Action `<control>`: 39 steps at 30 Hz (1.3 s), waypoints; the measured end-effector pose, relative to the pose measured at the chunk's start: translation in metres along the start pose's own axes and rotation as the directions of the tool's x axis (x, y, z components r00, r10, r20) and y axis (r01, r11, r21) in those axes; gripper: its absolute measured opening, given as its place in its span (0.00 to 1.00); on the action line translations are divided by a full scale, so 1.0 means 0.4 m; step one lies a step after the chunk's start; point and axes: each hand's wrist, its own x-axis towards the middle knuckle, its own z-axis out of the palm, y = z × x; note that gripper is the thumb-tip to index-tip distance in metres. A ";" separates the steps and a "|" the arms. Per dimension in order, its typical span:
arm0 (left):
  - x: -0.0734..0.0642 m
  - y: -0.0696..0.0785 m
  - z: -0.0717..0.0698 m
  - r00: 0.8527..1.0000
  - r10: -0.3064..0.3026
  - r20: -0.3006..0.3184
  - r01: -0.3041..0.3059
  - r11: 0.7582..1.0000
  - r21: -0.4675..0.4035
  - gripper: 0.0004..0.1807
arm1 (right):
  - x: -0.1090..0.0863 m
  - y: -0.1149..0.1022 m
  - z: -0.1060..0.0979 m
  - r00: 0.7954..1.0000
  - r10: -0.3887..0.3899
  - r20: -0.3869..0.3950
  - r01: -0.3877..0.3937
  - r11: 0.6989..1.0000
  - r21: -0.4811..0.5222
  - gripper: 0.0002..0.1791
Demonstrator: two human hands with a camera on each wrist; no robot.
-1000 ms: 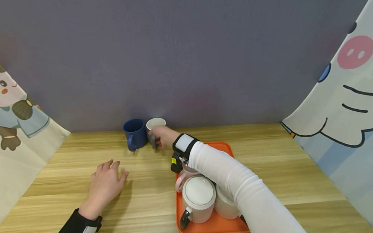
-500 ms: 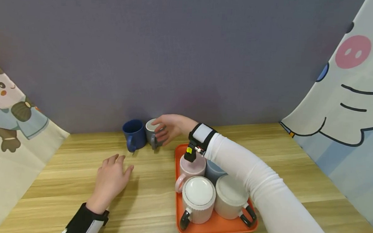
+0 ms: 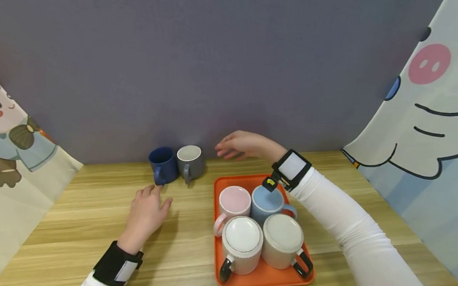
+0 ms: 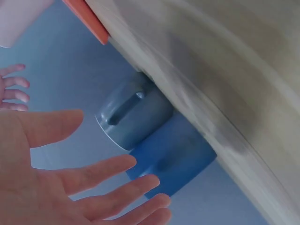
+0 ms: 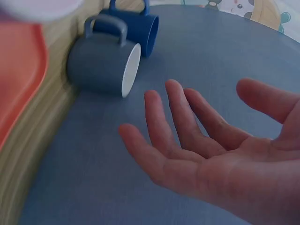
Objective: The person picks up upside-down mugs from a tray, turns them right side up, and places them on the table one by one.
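Note:
Two mugs stand upright side by side at the back of the table, a dark blue mug (image 3: pixel 168 168) and a grey mug (image 3: pixel 195 166) with a white inside. Both handles face the front. My left hand (image 3: pixel 146 214) is in front of the blue mug with fingers spread and holds nothing; in the left wrist view its fingertips overlap the blue mug (image 4: pixel 180 152). To the right of the grey mug, above the table's back edge, hangs my right hand (image 3: pixel 244 144), its fingers loose and holding nothing. In the right wrist view the grey mug (image 5: pixel 101 63) lies beyond those fingers.
On an orange tray (image 3: pixel 262 285) at the right sit upside-down mugs: a pink mug (image 3: pixel 235 201), a light blue mug (image 3: pixel 266 201) and two whitish mugs with black handles. A grey panel (image 3: pixel 232 74) rises behind the table, with printed cloths at both sides.
My right hand has let go of the grey mug and moved right, away from it. My left hand has moved forward and slightly right, toward the blue mug.

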 end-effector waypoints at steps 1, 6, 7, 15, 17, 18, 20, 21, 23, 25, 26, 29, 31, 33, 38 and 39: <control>0.003 0.003 0.002 1.000 0.002 -0.001 -0.002 1.000 -0.002 0.27 | -0.006 0.007 -0.004 1.000 -0.007 -0.022 0.006 0.999 -0.032 0.21; 0.014 0.017 0.010 1.000 0.010 -0.001 -0.010 1.000 0.000 0.28 | -0.026 0.041 -0.016 0.994 -0.068 -0.083 0.057 0.991 -0.121 0.22; 0.016 0.020 0.013 1.000 0.011 0.001 -0.011 1.000 -0.002 0.28 | -0.030 0.047 -0.016 0.993 -0.075 -0.092 0.064 0.990 -0.124 0.22; 0.029 0.052 0.027 0.999 0.036 -0.015 -0.037 0.999 -0.014 0.26 | -0.062 0.093 -0.025 0.985 -0.101 -0.139 0.085 0.990 -0.116 0.21; 0.033 0.060 0.030 0.998 0.045 -0.031 -0.046 0.999 -0.018 0.26 | -0.068 0.106 -0.031 0.983 -0.107 -0.152 0.090 0.989 -0.119 0.21; 0.035 0.063 0.032 0.998 0.052 -0.040 -0.053 0.998 -0.018 0.26 | -0.071 0.112 -0.034 0.982 -0.110 -0.156 0.092 0.989 -0.116 0.21; 0.039 0.070 0.036 0.997 0.063 -0.050 -0.064 0.998 -0.024 0.26 | -0.081 0.124 -0.041 0.981 -0.111 -0.159 0.091 0.988 -0.128 0.21; 0.041 0.072 0.037 0.996 0.068 -0.056 -0.070 0.997 -0.026 0.26 | -0.086 0.131 -0.044 0.981 -0.116 -0.154 0.095 0.986 -0.137 0.22; 0.045 0.077 0.041 0.995 0.078 -0.065 -0.080 0.996 -0.032 0.26 | -0.099 0.144 -0.052 0.981 -0.132 -0.142 0.110 0.982 -0.151 0.22; 0.048 0.082 0.044 0.994 0.084 -0.072 -0.087 0.996 -0.037 0.26 | -0.113 0.158 -0.060 0.980 -0.140 -0.139 0.115 0.979 -0.171 0.23; 0.050 0.084 0.045 0.994 0.085 -0.072 -0.088 0.995 -0.039 0.26 | -0.119 0.165 -0.063 0.980 -0.142 -0.140 0.117 0.978 -0.174 0.23; 0.055 0.091 0.049 0.994 0.080 -0.069 -0.083 0.995 -0.046 0.26 | -0.133 0.188 -0.069 0.980 -0.142 -0.141 0.116 0.978 -0.174 0.23; 0.057 0.098 0.050 0.995 0.073 -0.065 -0.077 0.996 -0.053 0.26 | -0.138 0.205 -0.073 0.981 -0.131 -0.144 0.107 0.981 -0.163 0.23; 0.059 0.105 0.050 0.996 0.069 -0.059 -0.073 0.995 -0.061 0.26 | -0.142 0.224 -0.077 0.982 -0.124 -0.143 0.102 0.983 -0.152 0.24; 0.060 0.124 0.051 0.997 0.065 -0.046 -0.068 0.994 -0.081 0.26 | -0.160 0.266 -0.092 0.983 -0.105 -0.150 0.084 0.987 -0.141 0.24; 0.061 0.128 0.052 0.997 0.068 -0.046 -0.072 0.994 -0.081 0.25 | -0.164 0.275 -0.097 0.984 -0.101 -0.149 0.079 0.987 -0.142 0.25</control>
